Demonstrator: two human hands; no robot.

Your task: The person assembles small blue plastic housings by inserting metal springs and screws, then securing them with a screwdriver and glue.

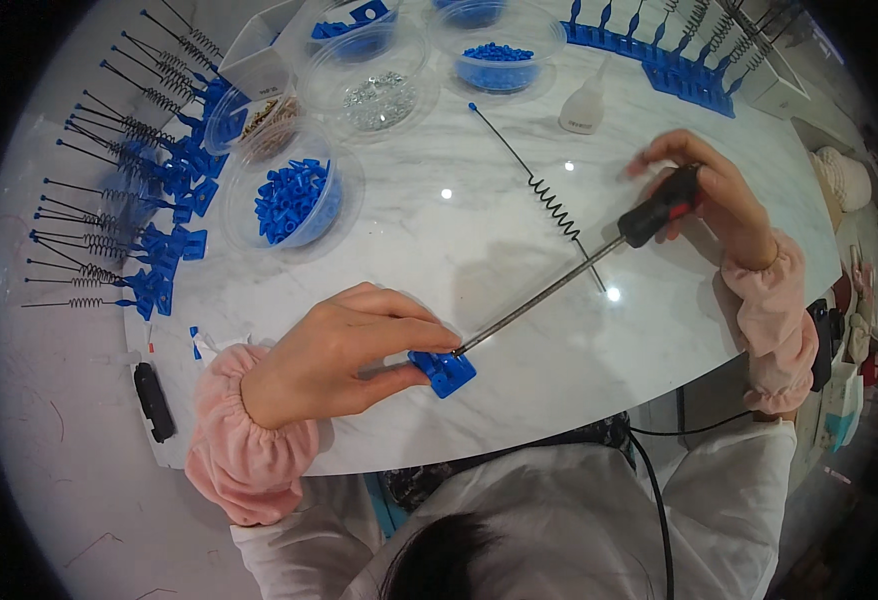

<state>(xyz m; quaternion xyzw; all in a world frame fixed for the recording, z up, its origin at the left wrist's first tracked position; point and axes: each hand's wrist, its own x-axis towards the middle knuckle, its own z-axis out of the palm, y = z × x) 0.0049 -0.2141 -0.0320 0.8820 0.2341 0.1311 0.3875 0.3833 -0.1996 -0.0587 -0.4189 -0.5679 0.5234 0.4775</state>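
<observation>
Near the table's front edge, my left hand point(359, 345) pinches a small blue plastic bracket point(447, 375) between thumb and fingers. My right hand point(709, 190) is closed around the black and red handle of a screwdriver point(547, 292), at least with the thumb and some fingers. The long shaft slants down to the left, and its tip meets the bracket's upper edge beside my left fingertips. Whether a screw sits under the tip is too small to tell. Beyond the shaft lies a black coiled spring wire point(551, 205) with a blue tip, its lower end passing by the shaft.
Clear tubs stand at the back, holding blue cone-shaped parts point(292, 200), silvery bits point(384, 100), brass-coloured bits point(269, 125) and small blue pieces point(499, 65). A white squeeze bottle point(581, 105) is near them. Finished-looking spring assemblies line the left edge point(164, 255) and back right point(694, 80). A black object point(153, 402) lies front left.
</observation>
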